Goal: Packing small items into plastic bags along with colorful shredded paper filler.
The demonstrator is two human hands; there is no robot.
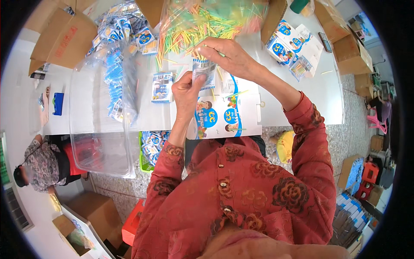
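My left hand (186,91) is closed on a small blue-and-white printed packet (206,71), its thumb lying across the front. At the packet's upper edge my right hand (228,54) is closed, fingertips pinched together. A thin pale green stick (221,54) pokes out between its fingers; anything else in that pinch is hidden. Just beyond lies a large heap of thin yellow, green and pink sticks (194,28) in clear plastic. Another filled packet (162,87) rests left of my left hand. Under my hands is a flat printed cardboard sheet (228,116) with a few loose sticks on it.
Many packets (114,73) pile at the left beside a clear plastic tub (101,151) overhanging the table edge. Printed packs (282,54) and a phone (324,42) lie at the right. Cardboard boxes (64,41) flank the table. Another person (43,164) is at the far left.
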